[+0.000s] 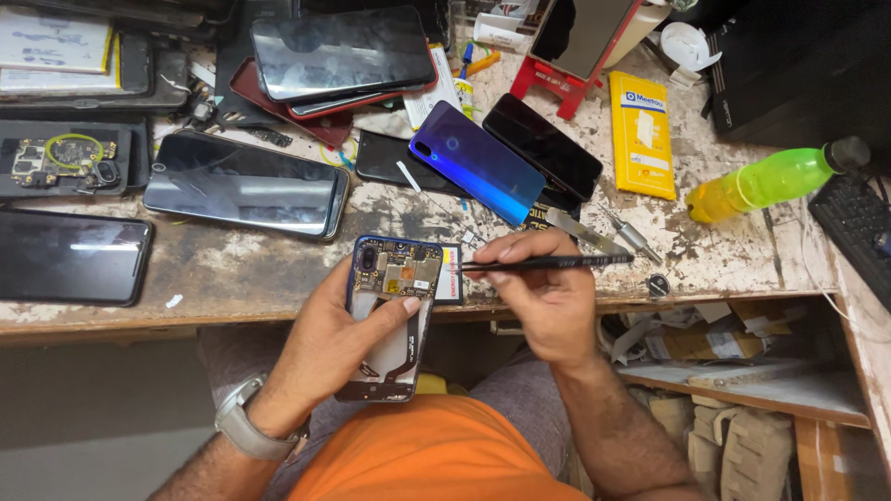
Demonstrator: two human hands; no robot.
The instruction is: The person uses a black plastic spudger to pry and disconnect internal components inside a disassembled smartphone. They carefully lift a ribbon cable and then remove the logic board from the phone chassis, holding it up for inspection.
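Observation:
My left hand (329,339) grips an opened phone (393,315) with its back removed, circuit board showing at the top. The thumb lies across its middle. My right hand (543,297) pinches a thin black tool (557,263), held level, its tip pointing left at the phone's upper right edge. A grey watch sits on my left wrist. Both hands hover over the front edge of the worn workbench (232,269).
Several phones lie on the bench: a blue back cover (476,160), dark-screened ones (243,183) at left, a stack (342,51) behind. A yellow-green bottle (770,179), yellow packet (642,133), red stand (568,56) and metal tweezers (631,232) lie to the right. Shelf with clutter below right.

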